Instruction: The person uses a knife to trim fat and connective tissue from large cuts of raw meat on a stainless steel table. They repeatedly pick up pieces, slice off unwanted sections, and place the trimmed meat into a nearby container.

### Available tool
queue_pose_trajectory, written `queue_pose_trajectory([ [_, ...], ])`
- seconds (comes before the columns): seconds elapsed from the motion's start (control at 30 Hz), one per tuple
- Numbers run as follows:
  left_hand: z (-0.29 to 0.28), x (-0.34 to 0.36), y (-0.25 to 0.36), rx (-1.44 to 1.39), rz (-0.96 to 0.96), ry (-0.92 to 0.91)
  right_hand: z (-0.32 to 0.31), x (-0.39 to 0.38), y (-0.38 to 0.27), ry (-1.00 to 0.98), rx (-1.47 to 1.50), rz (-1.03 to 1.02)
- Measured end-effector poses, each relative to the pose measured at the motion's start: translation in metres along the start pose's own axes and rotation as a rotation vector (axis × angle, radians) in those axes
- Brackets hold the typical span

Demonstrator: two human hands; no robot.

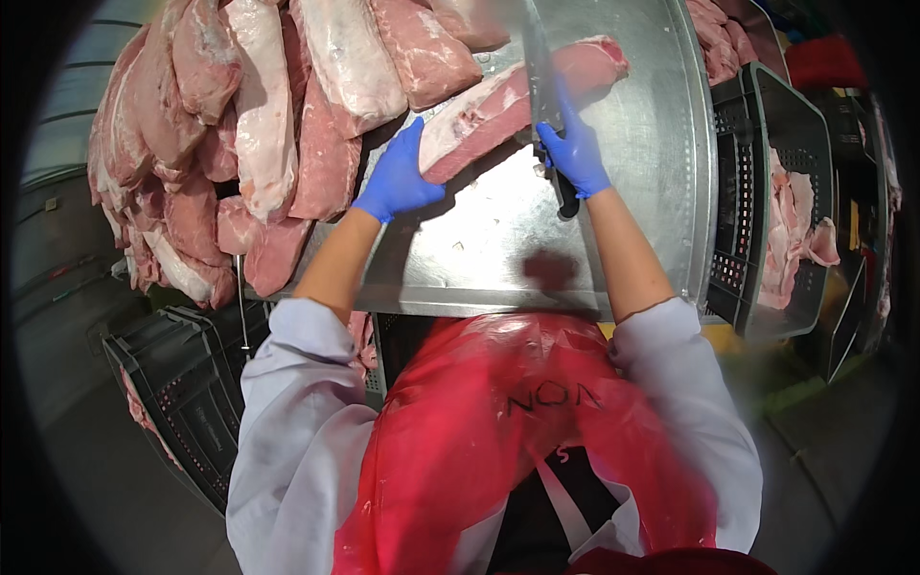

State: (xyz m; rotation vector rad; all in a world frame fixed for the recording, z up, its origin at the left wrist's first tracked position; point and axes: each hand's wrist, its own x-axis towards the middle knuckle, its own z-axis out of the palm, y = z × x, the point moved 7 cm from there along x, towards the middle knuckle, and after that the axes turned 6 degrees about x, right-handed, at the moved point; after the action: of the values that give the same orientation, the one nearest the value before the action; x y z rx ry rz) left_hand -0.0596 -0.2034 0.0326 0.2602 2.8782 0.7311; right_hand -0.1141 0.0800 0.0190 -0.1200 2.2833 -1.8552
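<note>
A long strip of pork loin (pixel 489 120), pink with a pale fat layer, lies slantwise on the metal table (pixel 479 240). My left hand (pixel 401 174), in a blue glove, grips its near left end, thumb below and fingers above. In my right hand (pixel 578 158), also blue-gloved, is a knife (pixel 540 72) with a dark handle. Its long blade points away from me and crosses over the loin. The right thumb presses near the base of the blade, and the fingers stretch forward beside it over the meat. Whether those fingertips touch the loin I cannot tell.
A large heap of pork loins (pixel 264 105) covers the table's left side and hangs over its edge. Right of the table, a dark perforated crate (pixel 800 125) holds pale trimmings (pixel 788 230). Another dark crate (pixel 182 412) stands low at the left. Small scraps dot the metal.
</note>
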Motion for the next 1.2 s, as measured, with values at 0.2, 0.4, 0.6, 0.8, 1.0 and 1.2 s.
queue_pose_trajectory([
  [0.2,0.011,-0.027,-0.011,-0.178,-0.021,0.105,0.024,-0.006,-0.045,-0.092,-0.299,0.033],
  [0.4,0.024,-0.056,-0.034,-0.296,0.005,0.501,0.054,-0.013,-0.046,-0.189,-0.339,0.134],
  [0.6,0.074,-0.061,-0.069,-0.997,-0.307,0.705,0.054,-0.044,-0.034,-0.139,-0.285,0.14],
  [0.8,0.083,-0.059,-0.08,-1.234,-0.285,0.655,0.068,-0.054,-0.053,-0.175,-0.312,0.238],
  [1.0,0.078,-0.052,-0.082,-1.268,-0.315,0.729,0.082,-0.083,-0.051,-0.243,-0.249,0.217],
  [1.2,0.077,-0.054,-0.077,-1.323,-0.433,0.895,0.094,-0.097,-0.058,-0.272,-0.354,0.288],
])
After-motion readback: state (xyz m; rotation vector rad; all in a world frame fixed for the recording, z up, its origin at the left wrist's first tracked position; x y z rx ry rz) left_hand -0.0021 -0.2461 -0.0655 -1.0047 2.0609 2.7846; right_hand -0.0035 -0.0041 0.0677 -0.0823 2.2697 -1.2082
